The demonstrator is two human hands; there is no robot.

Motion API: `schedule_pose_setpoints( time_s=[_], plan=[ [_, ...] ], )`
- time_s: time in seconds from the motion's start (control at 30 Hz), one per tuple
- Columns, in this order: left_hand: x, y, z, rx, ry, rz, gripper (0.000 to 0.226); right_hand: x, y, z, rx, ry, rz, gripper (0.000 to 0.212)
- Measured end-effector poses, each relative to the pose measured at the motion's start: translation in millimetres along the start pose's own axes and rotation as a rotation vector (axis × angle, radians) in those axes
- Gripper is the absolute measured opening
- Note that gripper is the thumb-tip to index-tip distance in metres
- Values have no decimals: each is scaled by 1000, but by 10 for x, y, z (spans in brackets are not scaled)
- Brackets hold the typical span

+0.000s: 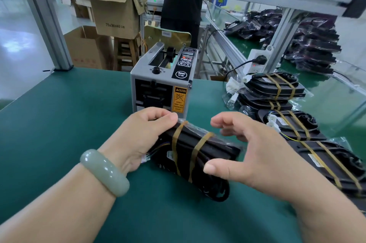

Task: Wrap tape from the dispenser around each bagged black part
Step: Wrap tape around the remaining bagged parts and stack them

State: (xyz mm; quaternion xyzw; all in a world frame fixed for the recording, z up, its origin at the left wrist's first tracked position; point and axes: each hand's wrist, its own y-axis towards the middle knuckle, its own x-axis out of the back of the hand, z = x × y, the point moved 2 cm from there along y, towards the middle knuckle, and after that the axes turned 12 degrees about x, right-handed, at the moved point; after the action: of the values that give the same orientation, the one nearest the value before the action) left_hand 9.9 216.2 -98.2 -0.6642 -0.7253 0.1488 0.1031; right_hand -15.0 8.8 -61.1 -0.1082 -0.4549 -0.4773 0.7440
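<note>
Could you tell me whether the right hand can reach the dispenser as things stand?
Probably yes: the right hand is open at the end of the part, which the left hand grips. The dispenser stands just beyond, with only mat between.

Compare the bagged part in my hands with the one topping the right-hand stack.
The held part is gripped at one end by the left hand, on the green mat; the stack-top part rests untouched on other taped parts. A black cable loop bulges at the held part's near end; the stack-top part shows a white connector at its left end. Both are black, clear-bagged, with two amber tape bands.
</note>
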Motion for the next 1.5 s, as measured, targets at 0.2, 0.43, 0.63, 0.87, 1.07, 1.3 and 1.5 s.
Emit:
schedule_pose_setpoints(
  time_s=[0.2, 0.43, 0.63, 0.87, 1.07, 1.3, 1.5],
  plan=[
    [16, 40, 60, 7, -52, 11, 16, -239, -367, -284, -60, 520, -273, 55],
    [79, 43, 122, -26, -32, 33, 11, -362, -289, -261, -112, 728, -508, 19],
    [97, -33, 113, -19, -68, 80, 34, -503, -237, -158, -156, 838, -642, 27],
    [164, 53, 14, 58, -15, 61, 41, -660, -335, -3, 59, 410, -544, 70],
    [337, 491, -166, 172, -161, -284, 14, -672, -345, -166, 66, 603, -608, 68],
    [311, 664, -270, 214, -143, -291, 20, -699, -324, -155, 99, 587, -607, 68],
    [271, 683, -302, 205, -96, -375, 17, -707, -346, -137, 144, 567, -615, 64]
  ],
)
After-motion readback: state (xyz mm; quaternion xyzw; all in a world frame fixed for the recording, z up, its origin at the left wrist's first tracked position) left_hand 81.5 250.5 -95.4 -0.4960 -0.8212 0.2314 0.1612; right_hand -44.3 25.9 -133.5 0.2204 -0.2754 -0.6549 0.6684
